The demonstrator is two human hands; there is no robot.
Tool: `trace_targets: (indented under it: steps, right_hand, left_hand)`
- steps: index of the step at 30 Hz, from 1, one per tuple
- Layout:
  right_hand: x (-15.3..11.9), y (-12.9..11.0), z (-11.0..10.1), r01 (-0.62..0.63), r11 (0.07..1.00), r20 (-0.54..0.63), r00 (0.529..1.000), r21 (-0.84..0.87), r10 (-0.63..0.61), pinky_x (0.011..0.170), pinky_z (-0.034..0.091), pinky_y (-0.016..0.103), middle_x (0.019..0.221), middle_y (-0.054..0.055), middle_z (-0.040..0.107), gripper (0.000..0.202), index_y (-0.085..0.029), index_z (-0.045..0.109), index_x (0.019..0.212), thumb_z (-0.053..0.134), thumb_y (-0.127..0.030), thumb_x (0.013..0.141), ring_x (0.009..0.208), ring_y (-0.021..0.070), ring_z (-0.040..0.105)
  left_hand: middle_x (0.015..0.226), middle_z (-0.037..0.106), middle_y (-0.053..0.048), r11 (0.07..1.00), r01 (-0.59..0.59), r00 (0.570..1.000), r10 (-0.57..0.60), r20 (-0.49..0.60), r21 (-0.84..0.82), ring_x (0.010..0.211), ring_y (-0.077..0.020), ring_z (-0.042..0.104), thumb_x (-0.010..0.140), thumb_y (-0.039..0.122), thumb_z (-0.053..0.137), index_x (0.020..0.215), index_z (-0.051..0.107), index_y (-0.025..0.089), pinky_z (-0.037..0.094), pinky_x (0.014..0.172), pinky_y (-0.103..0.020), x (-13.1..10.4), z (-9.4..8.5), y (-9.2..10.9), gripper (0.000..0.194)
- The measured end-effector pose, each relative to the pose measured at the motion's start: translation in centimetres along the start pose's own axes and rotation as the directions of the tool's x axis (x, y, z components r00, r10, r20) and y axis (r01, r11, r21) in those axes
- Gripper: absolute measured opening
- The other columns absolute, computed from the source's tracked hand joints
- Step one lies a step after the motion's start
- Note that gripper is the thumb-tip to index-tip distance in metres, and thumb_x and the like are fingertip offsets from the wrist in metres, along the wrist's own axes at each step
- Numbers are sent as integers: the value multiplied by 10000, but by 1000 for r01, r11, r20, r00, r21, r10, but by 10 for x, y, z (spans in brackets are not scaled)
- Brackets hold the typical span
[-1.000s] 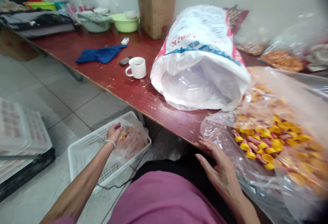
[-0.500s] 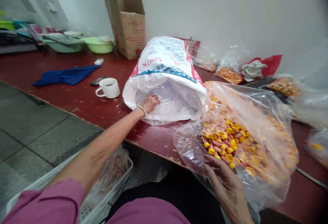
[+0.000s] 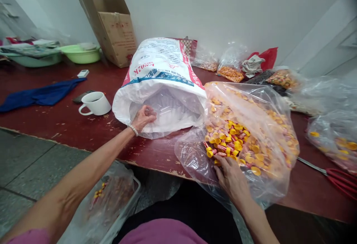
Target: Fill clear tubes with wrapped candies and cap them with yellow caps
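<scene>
My left hand (image 3: 144, 118), with a beaded bracelet at the wrist, reaches into the mouth of a white printed sack (image 3: 164, 63) lying on its side. Its fingers are curled together at the clear inner liner (image 3: 167, 106); what they hold, if anything, is too small to make out. At the opening of a large clear plastic bag (image 3: 192, 151), my right hand (image 3: 230, 175) has thumb and forefinger closing around a small yellow-ended piece. Many such small red pieces with yellow ring-like ends (image 3: 231, 136) fill that bag.
A white mug (image 3: 96, 103), blue cloth (image 3: 41, 93) and cardboard box (image 3: 118, 32) stand left. Red-handled scissors (image 3: 340, 180) and another clear bag (image 3: 334, 136) lie right. Small filled bags (image 3: 230, 71) line the wall. Below the table edge is a white crate (image 3: 131, 195) with bagged pieces.
The view has shifted right, bringing the scissors into sight. My left hand stays in the sack's mouth. My right hand has moved in onto the pieces and its fingers have drawn together.
</scene>
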State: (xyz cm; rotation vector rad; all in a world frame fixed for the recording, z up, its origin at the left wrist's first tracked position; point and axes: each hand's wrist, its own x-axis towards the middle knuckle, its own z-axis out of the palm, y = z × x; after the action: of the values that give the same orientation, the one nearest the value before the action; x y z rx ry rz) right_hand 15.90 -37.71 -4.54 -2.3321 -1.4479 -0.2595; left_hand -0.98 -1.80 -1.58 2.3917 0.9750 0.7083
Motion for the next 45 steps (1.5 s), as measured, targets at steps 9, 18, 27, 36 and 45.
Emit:
trace_targets:
  steps: [9,18,27,36,45]
  right_hand:
    - [2,-5,-5,-125,987,-26,991,98,128,709,509,379,939,94,639,202,-205,570,966,499,-368,870,837,240,620]
    - [-8,-12,-20,-336,881,-85,920,334,383,616,501,335,834,83,670,327,-175,590,950,522,-473,834,678,203,624]
    - [-20,-18,-35,-441,652,17,836,617,549,565,528,320,811,69,690,407,-173,618,965,625,-517,748,650,200,638]
    - [11,-75,-55,-212,286,-1,801,935,599,687,567,305,852,38,676,342,-190,603,923,752,-374,677,741,163,657]
    - [12,-98,-50,-127,491,-21,958,862,286,720,530,299,914,47,659,227,-203,586,990,656,-311,803,789,151,633]
  left_hand:
    - [731,585,-55,987,-20,995,4,96,163,818,-235,579,621,209,604,684,562,190,422,803,-316,-18,-22,-12,78]
    - [849,632,-75,975,-7,999,0,35,222,846,-216,594,731,133,455,976,589,160,420,808,-301,15,4,29,281]
    - [865,650,-105,987,-2,983,-28,182,159,885,-258,609,579,166,673,677,641,158,431,754,-298,60,37,48,104]
    - [923,667,-28,853,-32,891,260,372,-521,700,-122,553,784,349,599,971,626,186,420,647,-210,-82,3,98,249]
    - [802,628,-5,750,172,819,252,516,-638,702,-123,532,743,329,679,976,679,183,416,658,-210,-148,0,128,275]
